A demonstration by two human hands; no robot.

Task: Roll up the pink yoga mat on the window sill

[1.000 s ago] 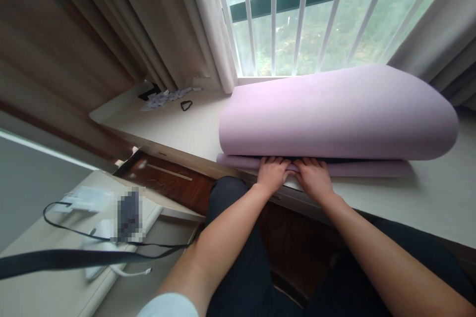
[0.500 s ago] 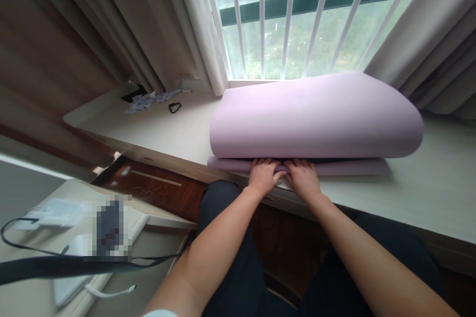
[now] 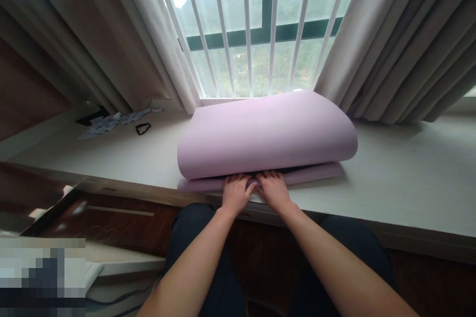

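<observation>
A pale purple foam mat (image 3: 266, 133), like a yoga mat, lies across the white sill ledge, its large loop folded over towards the window. Along its near side runs a thin rolled edge of the same mat. My left hand (image 3: 237, 192) is closed over this rolled edge, fingers tucked into the dark gap under the big fold. Right beside it, my right hand (image 3: 272, 189) grips the same roll, the two thumbs almost meeting. The fingertips of both hands are partly hidden in the gap.
The white ledge (image 3: 401, 178) stretches to both sides. On its left lie a black band (image 3: 143, 129) and crumpled greyish strips (image 3: 107, 124). Grey curtains (image 3: 401, 49) flank a window with white bars (image 3: 248, 29). At lower left a desk stands, partly pixelated.
The head view has turned right and up, so everything sits lower and further left, with mountains now showing outside. Both hands keep their grip on the rolled edge.
</observation>
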